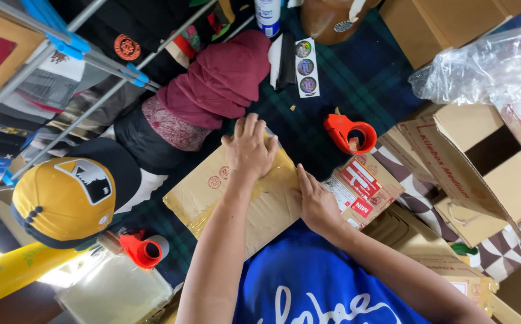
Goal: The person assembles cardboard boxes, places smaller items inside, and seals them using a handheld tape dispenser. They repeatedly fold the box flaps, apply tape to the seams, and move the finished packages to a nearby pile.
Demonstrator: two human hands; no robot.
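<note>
Dark plaid carpet (356,78) is lying under the clutter, with a flat cardboard box (254,198) sitting centre. Left hand (250,147) is pressing flat on its far edge, fingers together; right hand (314,201) is pressing flat along its taped seam. Firm, even pressure seems wise. An orange tape dispenser (350,133) is waiting nearby.

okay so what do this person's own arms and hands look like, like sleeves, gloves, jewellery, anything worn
Both arms are bare from elbow to fingertips. The left hand and right hand wear no gloves, and no rings, watch or bracelets show. The only clothing in sight is a bright blue shirt with white cursive lettering; its sleeves are not in view.
</note>
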